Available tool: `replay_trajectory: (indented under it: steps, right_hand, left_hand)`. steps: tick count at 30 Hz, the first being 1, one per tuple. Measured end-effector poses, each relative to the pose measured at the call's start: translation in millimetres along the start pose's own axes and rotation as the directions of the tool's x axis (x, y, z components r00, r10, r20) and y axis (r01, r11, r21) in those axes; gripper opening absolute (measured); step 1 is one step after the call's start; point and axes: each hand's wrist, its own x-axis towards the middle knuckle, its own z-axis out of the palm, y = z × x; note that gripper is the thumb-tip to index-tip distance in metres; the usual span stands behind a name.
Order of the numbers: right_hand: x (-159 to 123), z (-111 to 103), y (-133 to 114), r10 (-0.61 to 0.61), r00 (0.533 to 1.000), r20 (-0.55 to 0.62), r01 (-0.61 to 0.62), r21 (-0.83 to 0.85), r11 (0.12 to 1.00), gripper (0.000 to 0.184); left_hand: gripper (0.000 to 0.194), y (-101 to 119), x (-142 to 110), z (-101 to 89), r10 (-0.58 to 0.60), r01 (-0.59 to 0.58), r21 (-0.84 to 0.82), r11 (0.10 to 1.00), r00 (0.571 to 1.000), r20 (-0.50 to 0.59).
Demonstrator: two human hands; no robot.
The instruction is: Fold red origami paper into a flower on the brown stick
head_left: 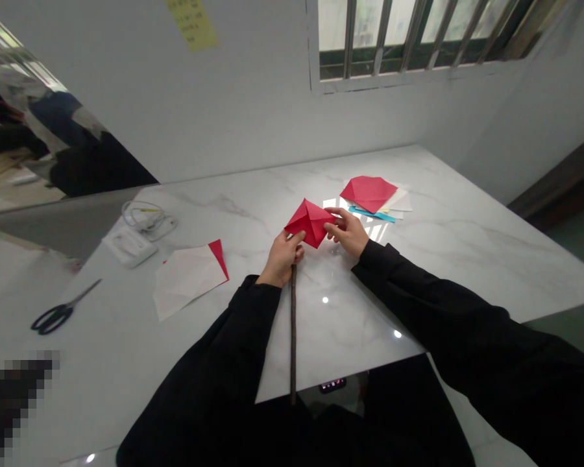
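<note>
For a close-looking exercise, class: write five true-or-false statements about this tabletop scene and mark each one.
1. The left hand holds a thin dark stick below a folded red paper diamond. True.
2. The right hand touches the folded red paper diamond. True.
3. The right hand holds black-handled scissors. False: they lie on the white marble table, away from both hands.
4. A white sheet with a red corner lies on the right hand's side. False: it lies on the left hand's side.
5. A pale blue paper strip pokes out from under a red paper sheet. True.
</note>
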Motion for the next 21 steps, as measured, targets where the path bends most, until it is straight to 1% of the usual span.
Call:
replay_trajectory:
  steps: [4,6,8,10,12,14,15,16,19,21]
  right_hand:
    - [1,-2,3,-0.005,1.0,-0.03,0.003,-0.052,0.999,0.059]
    - [1,-3,3,0.003,1.0,-0.031,-0.005,-0.077,0.997,0.051]
    - [2,-4,2,0.021,0.999,-0.031,-0.024,-0.098,0.995,0.04]
    - [2,-5,1,0.033,0.999,-0.039,-0.037,-0.106,0.994,0.034]
    - [1,-5,-1,0.04,0.998,-0.047,-0.044,-0.085,0.995,0.034]
    - [0,-4,-2,0.052,0.997,-0.05,-0.054,-0.039,0.998,0.038]
    - [-1,-3,-3,0.055,0.997,-0.051,-0.056,-0.016,0.998,0.041]
    - [-2,-2,-4,0.057,0.997,-0.052,-0.057,0.004,0.998,0.044]
    - [-4,0,-5,0.058,0.998,-0.035,-0.056,0.041,0.998,0.054]
    - [-4,1,-6,0.055,0.998,-0.022,-0.054,0.052,0.997,0.058]
  left_hand:
    - [0.03,1,0,-2.0,-0.029,0.027,0.043,0.999,0.998,0.063]
    - [0.028,1,1,-3.4,-0.034,0.03,0.05,0.998,0.996,0.081]
    - [0.029,0,2,-4.3,-0.025,0.022,0.054,0.998,0.998,0.065]
    - [0.031,0,3,-4.7,-0.01,0.009,0.062,0.998,1.0,0.029]
    - [0.032,-2,3,-4.6,0.017,-0.016,0.071,0.997,1.0,-0.007]
    - [0.037,-4,3,-4.1,0.054,-0.051,0.088,0.995,0.998,-0.034]
    - [0.045,-5,3,-3.9,0.075,-0.07,0.101,0.992,0.996,-0.051]
    - [0.056,-6,3,-3.8,0.094,-0.086,0.114,0.99,0.993,-0.069]
    - [0.099,-11,3,-4.7,0.146,-0.13,0.126,0.983,0.981,-0.124]
    - [0.122,-14,5,-6.8,0.169,-0.152,0.12,0.981,0.976,-0.14]
